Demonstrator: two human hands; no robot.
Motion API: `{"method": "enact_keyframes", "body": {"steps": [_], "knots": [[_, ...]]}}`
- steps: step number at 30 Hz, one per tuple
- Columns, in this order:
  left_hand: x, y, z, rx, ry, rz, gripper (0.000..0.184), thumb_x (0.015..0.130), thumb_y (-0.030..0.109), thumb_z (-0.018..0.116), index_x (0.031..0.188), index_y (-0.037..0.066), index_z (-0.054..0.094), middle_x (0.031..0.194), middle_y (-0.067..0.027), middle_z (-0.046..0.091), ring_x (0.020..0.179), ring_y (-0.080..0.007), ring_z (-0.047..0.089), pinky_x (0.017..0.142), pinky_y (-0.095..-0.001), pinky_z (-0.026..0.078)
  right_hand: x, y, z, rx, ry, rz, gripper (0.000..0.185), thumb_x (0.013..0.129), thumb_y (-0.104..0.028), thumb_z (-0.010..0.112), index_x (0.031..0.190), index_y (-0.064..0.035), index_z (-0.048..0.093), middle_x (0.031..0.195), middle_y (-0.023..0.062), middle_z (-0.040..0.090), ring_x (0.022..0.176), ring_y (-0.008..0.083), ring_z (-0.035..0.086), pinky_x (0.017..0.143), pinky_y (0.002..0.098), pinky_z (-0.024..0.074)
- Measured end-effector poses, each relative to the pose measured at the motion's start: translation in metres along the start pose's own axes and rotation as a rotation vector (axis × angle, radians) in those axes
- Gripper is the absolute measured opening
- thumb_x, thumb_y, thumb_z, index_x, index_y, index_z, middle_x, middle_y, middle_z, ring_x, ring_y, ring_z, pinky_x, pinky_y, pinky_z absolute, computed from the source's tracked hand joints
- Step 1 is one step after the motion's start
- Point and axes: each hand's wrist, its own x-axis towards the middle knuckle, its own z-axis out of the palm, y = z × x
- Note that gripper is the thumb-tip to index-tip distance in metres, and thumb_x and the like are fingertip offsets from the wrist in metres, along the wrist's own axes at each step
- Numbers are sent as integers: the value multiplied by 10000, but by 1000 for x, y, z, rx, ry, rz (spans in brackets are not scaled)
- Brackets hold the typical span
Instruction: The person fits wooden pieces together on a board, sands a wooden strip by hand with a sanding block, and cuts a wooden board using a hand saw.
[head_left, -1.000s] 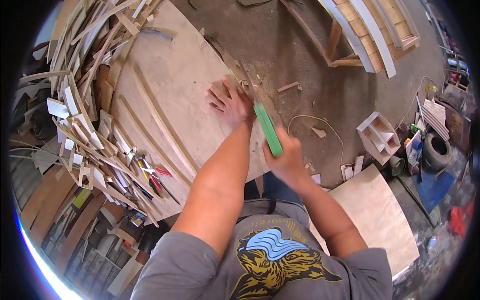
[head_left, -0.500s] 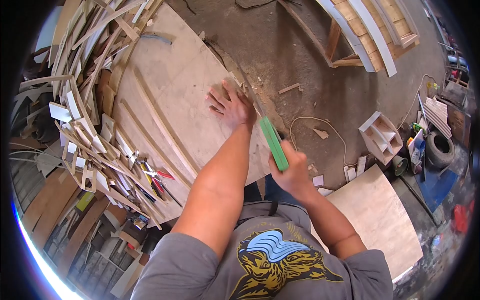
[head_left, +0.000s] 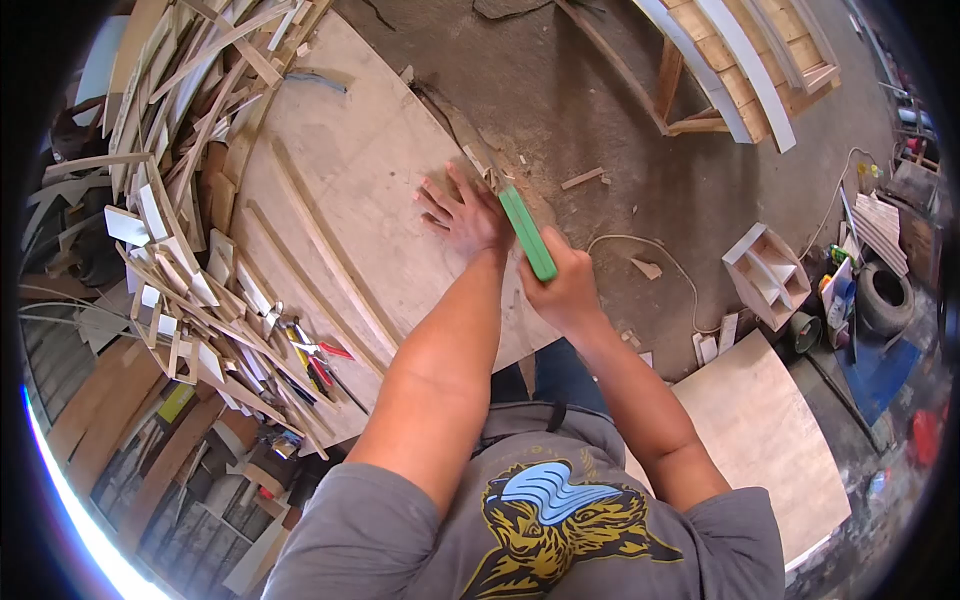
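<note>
My right hand (head_left: 562, 278) is wrapped round the green handle of a handsaw (head_left: 528, 235). The thin blade points away from me along the edge of a plywood sheet (head_left: 360, 130); part of it is hard to make out. My left hand (head_left: 463, 215) lies flat with fingers spread near that edge, just left of the saw handle. A small pale strip of wood (head_left: 473, 157) juts past the edge by my left fingertips; whether my palm covers more of it I cannot tell.
Two long wooden strips (head_left: 325, 240) lie on the plywood. Pliers (head_left: 320, 350) and a heap of offcuts (head_left: 190, 270) sit at left. A slatted wooden frame (head_left: 720, 60) stands at upper right. On the floor are a cord (head_left: 650, 243), a small wooden box (head_left: 768, 272) and another sheet (head_left: 770, 430).
My right hand has pushed the saw forward, away from my body and slightly left. My left hand stays pressed in about the same place.
</note>
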Motion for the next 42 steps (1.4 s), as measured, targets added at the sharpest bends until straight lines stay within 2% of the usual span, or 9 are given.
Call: {"method": "enact_keyframes", "body": {"steps": [3,7,13,16,19,22,26,30,42], "knots": [[-1,5,1,19,-4,-12,678,1066,394,409,1678,212,180,1721,-256,18,1588,-476,-56,1245,-639,45,-35,-19,-26,76,-2,-7,158,858,-40,708,882,-6,555,774,240,608,713,471,643,563,442,490],[-3,1,-5,-12,-39,-2,677,1067,395,409,1677,208,182,1722,-255,13,1588,-473,-65,1248,-637,29,4,-4,4,28,-57,53,125,855,-4,691,968,-16,639,736,211,607,709,422,688,607,421,533],[-2,3,1,20,-23,-16,683,1067,397,415,1678,209,173,1722,-254,10,1587,-472,-70,1247,-640,16,-32,-19,-24,85,2,14,169,832,-73,723,895,-39,569,757,246,634,723,464,662,602,509,516],[-3,3,-6,-47,-34,-6,685,1068,407,412,1678,206,174,1722,-257,9,1586,-475,-75,1246,-641,11,11,-3,1,46,-60,73,151,829,-62,717,903,-45,586,778,236,646,733,448,676,615,500,523],[0,4,-2,-30,-47,-24,689,1065,403,414,1678,198,175,1722,-259,9,1585,-479,-72,1244,-646,16,-13,-7,-10,41,33,-6,177,859,-34,696,849,-2,522,674,245,551,651,443,642,542,432,475],[-2,3,-1,7,-12,-8,692,1064,410,415,1678,199,177,1720,-260,15,1584,-482,-66,1242,-650,19,-31,-16,-22,78,18,-14,193,838,-94,717,877,-29,540,732,257,622,714,477,646,591,522,501],[-2,1,-7,-13,-25,1,681,1065,408,413,1675,200,195,1720,-260,16,1585,-480,-62,1244,-648,23,8,4,5,0,-67,63,176,811,-38,731,955,-46,631,785,218,666,731,426,701,623,478,549],[-2,3,3,1,12,-5,673,1061,395,422,1671,203,215,1722,-254,22,1588,-473,-59,1244,-648,27,-38,-18,-27,91,22,33,197,807,-50,726,857,-27,537,742,258,622,728,475,654,587,506,505],[-9,0,-2,-34,-23,1,686,1064,395,424,1679,213,178,1716,-268,23,1585,-478,-69,1243,-649,28,-6,-1,-3,-4,-26,59,218,784,-26,719,914,-40,544,756,241,638,758,468,671,629,531,517]]}}
